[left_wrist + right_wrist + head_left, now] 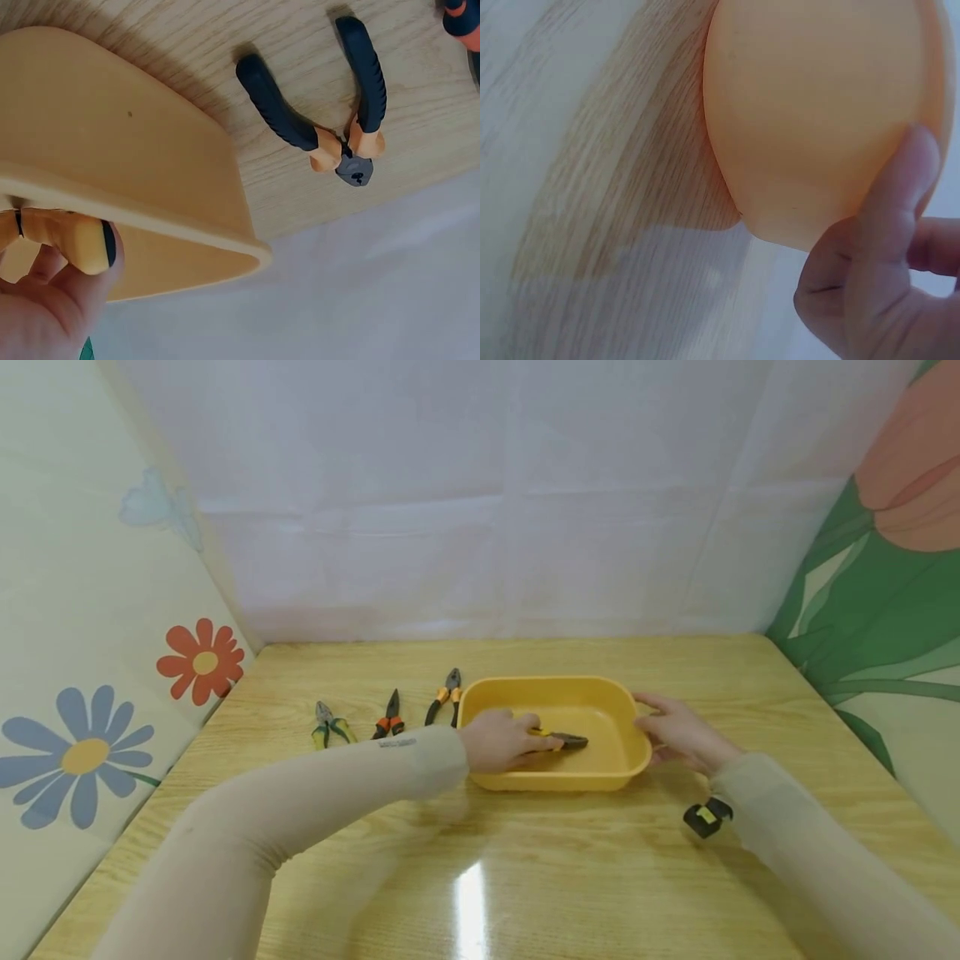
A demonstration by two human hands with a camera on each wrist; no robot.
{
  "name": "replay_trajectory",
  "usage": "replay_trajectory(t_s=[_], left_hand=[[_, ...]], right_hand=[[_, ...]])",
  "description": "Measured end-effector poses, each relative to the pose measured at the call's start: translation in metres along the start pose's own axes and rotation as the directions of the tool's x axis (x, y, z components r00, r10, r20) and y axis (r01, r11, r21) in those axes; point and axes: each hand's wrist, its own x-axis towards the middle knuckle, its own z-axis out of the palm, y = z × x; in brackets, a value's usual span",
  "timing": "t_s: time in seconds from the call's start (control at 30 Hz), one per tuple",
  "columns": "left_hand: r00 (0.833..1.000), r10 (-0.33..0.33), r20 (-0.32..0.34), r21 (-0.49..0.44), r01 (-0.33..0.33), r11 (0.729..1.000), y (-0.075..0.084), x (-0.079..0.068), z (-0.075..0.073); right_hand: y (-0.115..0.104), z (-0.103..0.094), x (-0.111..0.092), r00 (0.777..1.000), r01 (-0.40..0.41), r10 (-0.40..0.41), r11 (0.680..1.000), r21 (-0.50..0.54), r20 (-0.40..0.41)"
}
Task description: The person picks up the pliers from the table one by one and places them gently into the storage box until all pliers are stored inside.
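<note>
Basically, left hand grips yellow-handled dark metal pliers inside rounded rectangular yellow plastic tub; right hand touches tub's outer end wall, fingers apart. Light touch there could let tub skid on wood-grain tabletop if pliers push sideways, maybe bumping orange-and-black-handled pliers beside it; early release could clatter the load

a small screened-off tabletop set-up, type of wider room impossible to tell, glossy wood-grain desk, creased pale sheet behind it, flower-printed left panel, tulip-printed right panel, pliers adding a workshop touch
</note>
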Motion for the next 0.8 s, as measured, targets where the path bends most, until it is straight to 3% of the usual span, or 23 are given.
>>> replay_trajectory(t_s=[0.23,0.43,0.57,0.8], left_hand=[[0.994,-0.014,0.110,0.011,0.013,1.000,0.000,0.009,0.000],[0.986,0.002,0.168,-0.086,0.012,0.996,-0.004,0.015,0.013],[0.984,0.034,0.173,-0.157,-0.007,0.988,-0.006,0.018,0.018],[0.984,0.045,0.172,-0.186,-0.012,0.982,-0.009,0.017,0.014]], right_hand=[[-0.001,0.000,0.000,1.000,0.007,-0.007,1.000,0.014,0.013],[-0.001,-0.001,0.001,1.000,0.001,-0.001,1.000,0.003,0.008],[-0.001,0.000,0.001,1.000,0.001,-0.001,1.000,-0.004,0.004],[-0.001,0.000,0.001,1.000,-0.001,0.001,1.000,-0.012,0.005]])
